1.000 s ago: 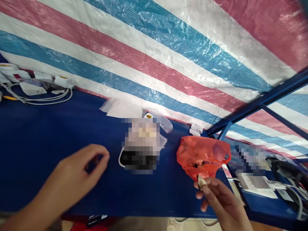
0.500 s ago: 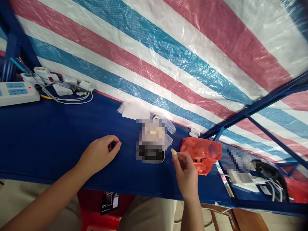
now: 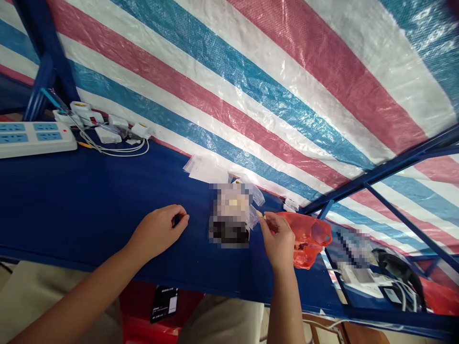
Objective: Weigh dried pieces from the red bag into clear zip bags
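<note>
My right hand pinches a small cream-coloured piece between thumb and fingertips; its exact kind is unclear. The piece is just right of clear plastic wrapping beside a pixelated packet, pale above and black below. Behind that hand lies a crumpled red plastic bag with dark bits in its opening, partly hidden by the fingers. To the left of the packet, my left hand rests on the blue table, fingers curled and thumb meeting the index finger. Nothing shows in it.
A white power strip stands at the far left, near several white plugs and cables. White paper lies against the striped sheet. Black headgear and cables are at the right. A black card lies below the table edge.
My right hand has moved the small piece slightly away from me and closer to the plastic wrapping. My left hand stays curled on the table. The whole view has shifted a little.
</note>
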The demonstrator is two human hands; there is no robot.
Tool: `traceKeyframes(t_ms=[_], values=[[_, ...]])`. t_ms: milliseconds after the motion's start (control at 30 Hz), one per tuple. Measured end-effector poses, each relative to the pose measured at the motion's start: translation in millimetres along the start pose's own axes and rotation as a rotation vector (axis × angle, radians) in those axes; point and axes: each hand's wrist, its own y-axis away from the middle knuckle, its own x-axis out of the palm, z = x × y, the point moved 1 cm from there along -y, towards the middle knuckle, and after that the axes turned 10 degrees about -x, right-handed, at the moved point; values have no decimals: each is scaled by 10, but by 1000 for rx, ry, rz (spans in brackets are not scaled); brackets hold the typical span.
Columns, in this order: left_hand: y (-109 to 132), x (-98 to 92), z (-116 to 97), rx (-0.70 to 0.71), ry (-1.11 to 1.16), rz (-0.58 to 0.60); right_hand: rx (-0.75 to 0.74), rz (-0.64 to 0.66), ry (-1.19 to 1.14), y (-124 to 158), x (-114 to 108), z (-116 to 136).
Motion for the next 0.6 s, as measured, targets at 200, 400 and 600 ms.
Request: traceKeyframes(t_ms=[200,400,600], values=[[0,-2,6,9,15,-8,-133,138,62,-131,191,128],[3,1,15,10,14,6,-129,144,81,15,121,151],[-3,-2,1,4,6,6,-76,68,74,76,48,179]])
